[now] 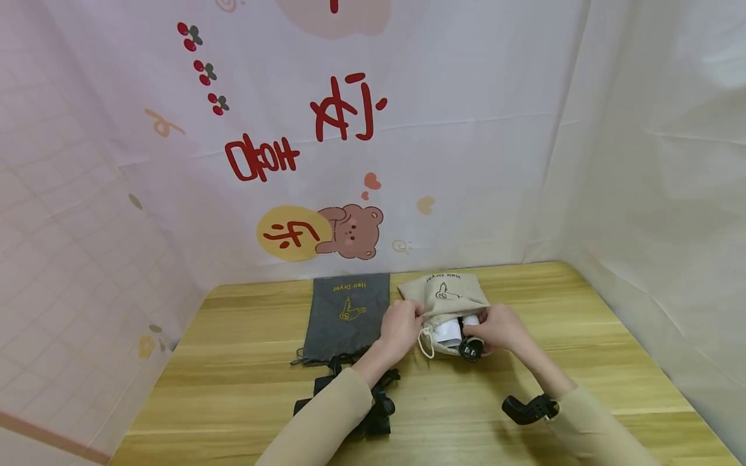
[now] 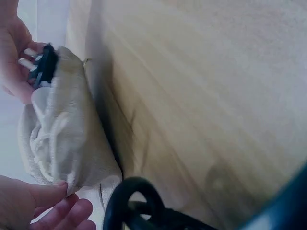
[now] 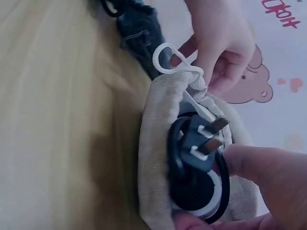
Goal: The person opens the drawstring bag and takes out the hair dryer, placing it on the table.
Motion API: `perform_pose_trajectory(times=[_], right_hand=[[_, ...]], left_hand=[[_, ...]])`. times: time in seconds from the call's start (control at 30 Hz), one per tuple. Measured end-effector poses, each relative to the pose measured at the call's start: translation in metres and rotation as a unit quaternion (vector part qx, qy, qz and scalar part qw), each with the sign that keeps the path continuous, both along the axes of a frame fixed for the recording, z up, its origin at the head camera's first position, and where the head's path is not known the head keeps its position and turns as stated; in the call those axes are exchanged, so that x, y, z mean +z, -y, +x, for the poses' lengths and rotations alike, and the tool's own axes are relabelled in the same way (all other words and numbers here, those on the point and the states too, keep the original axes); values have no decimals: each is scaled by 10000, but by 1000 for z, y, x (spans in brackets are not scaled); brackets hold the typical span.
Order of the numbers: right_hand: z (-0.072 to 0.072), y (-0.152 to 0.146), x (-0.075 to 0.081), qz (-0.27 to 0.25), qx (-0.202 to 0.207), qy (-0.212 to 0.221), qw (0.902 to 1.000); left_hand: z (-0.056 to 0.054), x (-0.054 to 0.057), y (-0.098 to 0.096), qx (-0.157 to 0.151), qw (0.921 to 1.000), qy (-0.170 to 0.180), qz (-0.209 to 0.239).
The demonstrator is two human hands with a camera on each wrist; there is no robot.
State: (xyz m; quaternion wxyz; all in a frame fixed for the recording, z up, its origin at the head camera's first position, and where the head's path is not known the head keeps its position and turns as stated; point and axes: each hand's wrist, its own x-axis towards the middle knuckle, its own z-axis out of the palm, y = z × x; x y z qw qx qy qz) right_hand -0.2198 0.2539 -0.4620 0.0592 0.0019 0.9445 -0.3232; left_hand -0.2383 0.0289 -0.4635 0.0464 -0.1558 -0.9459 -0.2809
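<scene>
A beige drawstring bag point(image 1: 466, 294) printed "Hair Dryer" lies at the back right of the table, its mouth toward me. In the mouth sit a white hair dryer point(image 1: 447, 332) and its black cord, with the two-pin plug point(image 3: 200, 143) sticking out. My left hand point(image 1: 401, 329) pinches the left corner of the bag's mouth, beside the white drawstring loop point(image 3: 165, 58). At the right side of the mouth, my right hand point(image 1: 502, 325) grips the dryer's end by the cord, thumb on one side and fingers on the other. The rest of the dryer is hidden inside the cloth.
A flat dark grey pouch point(image 1: 351, 317), also printed "Hair Dryer", lies left of the beige bag. Several black objects point(image 1: 379, 424) lie in front of it, partly behind my left sleeve. A printed white cloth point(image 1: 466, 162) hangs behind the wooden table point(image 1: 233, 362).
</scene>
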Motion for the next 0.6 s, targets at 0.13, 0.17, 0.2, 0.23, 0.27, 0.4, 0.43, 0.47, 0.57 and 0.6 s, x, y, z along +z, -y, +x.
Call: perform_pose_trajectory(times=[0.13,0.17,0.2,0.23,0.27,0.4,0.43,0.47,0.57,0.6], right_hand=[[3,-1,-8,12,38,-77,10000],[3,-1,-10,25,40,-132,9999],[3,-1,-13,54,23,-199,9998],[4,-1,-15,100,17,-270,9996],[4,-1,-16,154,1,-331,9993],[7,1,-21,411,-10,-524,9978],[7,1,-22,466,11,-545,9974],[7,1,-23,490,14,-530,9974],[5,2,-25,564,26,-546,9969],[4,2,-26,555,42,-535,9970]], left_hand=[[2,-1,0,-142,9995,210,-199],[2,-2,0,-186,9992,270,-227],[2,-3,1,-228,9990,312,-240],[2,-3,1,-271,9986,376,-240],[3,-3,1,-324,9982,455,-218],[5,-2,4,-505,9955,802,-3],[6,-1,5,-566,9940,933,68],[6,0,6,-609,9925,1049,145],[7,1,8,-695,9884,1306,355],[8,1,8,-736,9873,1353,392]])
